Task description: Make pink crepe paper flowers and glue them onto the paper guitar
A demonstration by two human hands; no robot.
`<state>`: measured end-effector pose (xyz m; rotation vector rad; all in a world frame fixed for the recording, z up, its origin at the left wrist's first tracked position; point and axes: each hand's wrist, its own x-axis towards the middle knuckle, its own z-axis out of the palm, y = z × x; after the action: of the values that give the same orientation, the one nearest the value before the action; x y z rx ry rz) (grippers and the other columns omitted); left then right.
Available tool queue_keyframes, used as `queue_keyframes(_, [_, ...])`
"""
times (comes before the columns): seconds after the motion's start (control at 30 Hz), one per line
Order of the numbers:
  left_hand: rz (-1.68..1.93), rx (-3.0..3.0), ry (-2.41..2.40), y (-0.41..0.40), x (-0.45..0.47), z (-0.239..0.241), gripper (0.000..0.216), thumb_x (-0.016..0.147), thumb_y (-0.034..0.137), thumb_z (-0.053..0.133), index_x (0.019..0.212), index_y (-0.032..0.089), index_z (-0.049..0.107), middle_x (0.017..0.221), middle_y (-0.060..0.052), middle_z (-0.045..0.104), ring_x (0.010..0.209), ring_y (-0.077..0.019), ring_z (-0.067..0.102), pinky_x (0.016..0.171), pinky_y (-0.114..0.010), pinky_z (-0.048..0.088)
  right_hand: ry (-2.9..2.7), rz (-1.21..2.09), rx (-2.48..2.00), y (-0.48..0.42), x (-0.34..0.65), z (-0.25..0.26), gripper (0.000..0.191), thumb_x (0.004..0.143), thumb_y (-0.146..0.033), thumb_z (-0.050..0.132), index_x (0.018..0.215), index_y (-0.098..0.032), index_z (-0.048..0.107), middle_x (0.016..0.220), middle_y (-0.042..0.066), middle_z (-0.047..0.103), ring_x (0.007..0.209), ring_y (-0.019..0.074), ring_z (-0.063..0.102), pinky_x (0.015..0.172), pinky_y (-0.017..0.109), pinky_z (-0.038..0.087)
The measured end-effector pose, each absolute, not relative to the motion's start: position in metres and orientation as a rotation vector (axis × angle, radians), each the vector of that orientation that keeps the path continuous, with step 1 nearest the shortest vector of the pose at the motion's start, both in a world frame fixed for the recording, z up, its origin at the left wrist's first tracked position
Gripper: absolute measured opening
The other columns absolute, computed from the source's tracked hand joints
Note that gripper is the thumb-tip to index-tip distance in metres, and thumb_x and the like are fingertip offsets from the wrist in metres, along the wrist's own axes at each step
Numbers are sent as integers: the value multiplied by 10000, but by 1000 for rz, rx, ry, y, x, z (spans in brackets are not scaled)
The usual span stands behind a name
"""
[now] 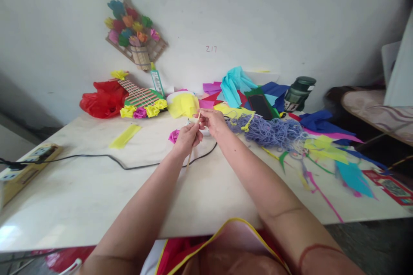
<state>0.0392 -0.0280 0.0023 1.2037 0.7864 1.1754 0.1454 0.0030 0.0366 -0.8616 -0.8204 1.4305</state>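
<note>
My left hand (188, 138) is closed around a thin wooden stick (189, 161), which slants up through the fingers over the middle of the table. At its upper end, the fingertips of my right hand (213, 122) pinch the stick; whether some small piece is between them I cannot make out. A magenta crepe paper flower (174, 136) lies just left of my left hand. Behind both hands is a pile of yellow crepe paper (183, 105). Partly hidden under my hands is a white object (204, 130) with a black cable (138, 167).
A tangle of purple-blue string (274, 133), a phone (260, 107) and a dark green jar (299, 93) are at right, with scissors (300, 159) and paper scraps. At left are a yellow strip (125, 135), a flower-trimmed stick craft (140, 96) and a power strip (30, 169).
</note>
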Motion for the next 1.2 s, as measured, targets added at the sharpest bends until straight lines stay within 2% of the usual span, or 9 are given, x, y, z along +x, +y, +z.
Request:
queue_keyframes(0.13, [1151, 1171, 758, -28, 38, 2, 346, 768, 465, 585, 725, 125, 534, 417, 8, 514, 258, -26, 254, 313, -186, 88, -804, 1459, -858, 4, 146, 35, 46, 740, -101, 568, 712, -120, 599, 527, 17, 629, 361, 75, 464, 332, 194, 339])
queue_keyframes(0.53, [1047, 1055, 712, -28, 33, 6, 292, 830, 390, 513, 747, 113, 551, 418, 0, 516, 225, -24, 237, 288, -183, 83, -843, 1554, -799, 5, 149, 35, 107, 795, -117, 513, 711, -124, 579, 569, 50, 648, 425, 84, 497, 358, 187, 351])
queue_keyframes(0.8, [1074, 990, 729, -28, 32, 7, 231, 834, 378, 521, 797, 154, 482, 420, 22, 529, 214, -32, 240, 286, -173, 88, -918, 1548, -810, 9, 152, 28, 103, 715, -96, 556, 768, -125, 640, 681, 54, 687, 438, 44, 422, 309, 144, 174])
queue_keyframes(1.0, [1103, 1012, 694, -27, 31, 6, 194, 855, 338, 491, 782, 163, 455, 425, 20, 532, 213, -37, 243, 277, -171, 89, -914, 1637, -741, 11, 152, 23, 99, 696, -97, 576, 767, -129, 636, 745, 57, 690, 470, 44, 437, 314, 136, 187])
queue_keyframes(1.2, [1128, 1002, 688, -28, 32, 6, 236, 837, 378, 525, 772, 160, 459, 426, 29, 523, 213, -31, 240, 279, -170, 93, -937, 1698, -688, 11, 150, 21, 112, 715, -90, 561, 788, -139, 630, 755, 40, 686, 459, 39, 417, 317, 146, 185])
